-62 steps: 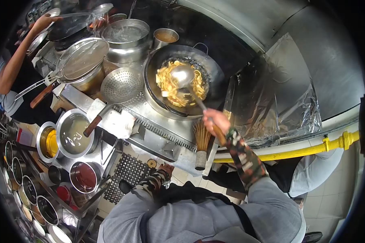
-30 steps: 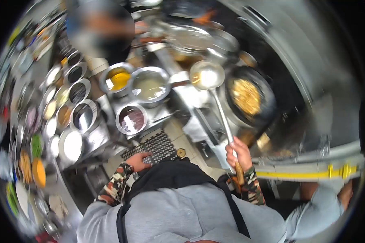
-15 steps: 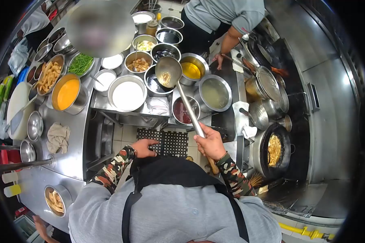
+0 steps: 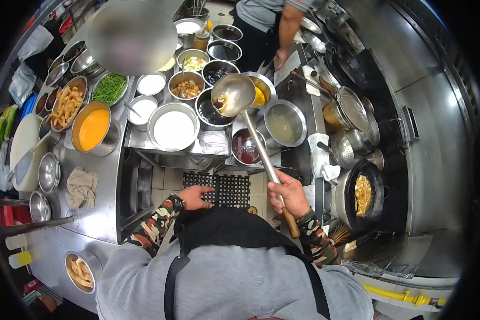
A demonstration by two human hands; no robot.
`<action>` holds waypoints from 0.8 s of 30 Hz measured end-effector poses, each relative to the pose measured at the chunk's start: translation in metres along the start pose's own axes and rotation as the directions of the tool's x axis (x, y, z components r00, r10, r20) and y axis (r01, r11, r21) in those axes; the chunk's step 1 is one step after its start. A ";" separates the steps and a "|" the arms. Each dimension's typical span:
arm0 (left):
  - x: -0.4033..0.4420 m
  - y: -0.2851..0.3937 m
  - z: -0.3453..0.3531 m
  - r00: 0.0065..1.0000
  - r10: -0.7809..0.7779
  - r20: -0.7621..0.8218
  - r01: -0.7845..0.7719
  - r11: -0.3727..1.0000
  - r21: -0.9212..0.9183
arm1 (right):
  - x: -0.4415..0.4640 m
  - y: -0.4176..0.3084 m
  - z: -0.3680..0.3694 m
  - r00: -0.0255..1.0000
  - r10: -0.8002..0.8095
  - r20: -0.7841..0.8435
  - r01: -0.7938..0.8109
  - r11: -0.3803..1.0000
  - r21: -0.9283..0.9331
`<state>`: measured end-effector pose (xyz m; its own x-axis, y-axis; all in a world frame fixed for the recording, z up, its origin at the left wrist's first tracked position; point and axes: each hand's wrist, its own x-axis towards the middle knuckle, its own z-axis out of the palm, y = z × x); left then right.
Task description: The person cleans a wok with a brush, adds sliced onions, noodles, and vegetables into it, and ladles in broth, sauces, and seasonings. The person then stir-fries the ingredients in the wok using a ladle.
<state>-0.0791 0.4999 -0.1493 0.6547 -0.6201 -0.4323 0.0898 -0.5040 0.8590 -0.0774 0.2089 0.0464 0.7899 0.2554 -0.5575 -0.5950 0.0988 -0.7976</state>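
My right hand (image 4: pixel 289 194) is closed round the long metal handle of a ladle (image 4: pixel 258 146), near its wooden end. The ladle's bowl hangs over the pots at the table's front edge, with a little dark brown liquid inside. Beneath and beside it are a pot of dark liquid (image 4: pixel 206 116), a pot of yellow oil (image 4: pixel 270 88) and a pot of red sauce (image 4: pixel 242 152). My left hand (image 4: pixel 196 197) holds nothing; its fingers are apart, close to my black apron (image 4: pixel 224 229).
At right, a wok (image 4: pixel 379 200) holds yellow food strips beside a perforated skimmer (image 4: pixel 342 150). White liquid fills a wide pot (image 4: pixel 172 128). An orange-liquid pot (image 4: pixel 111 136) and a crumpled cloth (image 4: pixel 82 188) are at left. A co-worker's arm (image 4: pixel 289 29) reaches down at the top.
The ladle's bowl has shifted slightly right, and dark liquid now shows where pale bits lay. My right hand has moved a little right and down. The co-worker's arm has shifted left and up.
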 end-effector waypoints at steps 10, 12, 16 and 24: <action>0.047 0.040 0.036 0.994 0.052 0.095 -0.069 0.980 0.189 | -0.109 0.004 -0.095 0.958 -0.155 0.239 -0.084 0.648 0.757; 0.059 0.055 0.047 0.989 -0.009 0.148 -0.030 0.966 0.257 | -0.161 0.010 -0.131 0.972 -0.215 0.094 0.061 0.616 0.786; 0.095 0.067 0.079 0.974 0.044 0.222 -0.112 0.946 0.304 | -0.252 0.013 -0.200 0.787 -0.309 -0.534 0.454 0.876 0.162; 0.149 0.126 0.143 0.951 0.032 0.309 -0.129 0.945 0.300 | -0.262 0.112 -0.433 0.254 -0.657 -0.710 -0.275 0.655 -0.704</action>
<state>-0.0775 0.2584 -0.1440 0.3933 -0.7912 -0.4684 -0.2249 -0.5768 0.7853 -0.2866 -0.2639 0.0039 0.6967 -0.6831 0.2190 -0.5024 -0.6825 -0.5309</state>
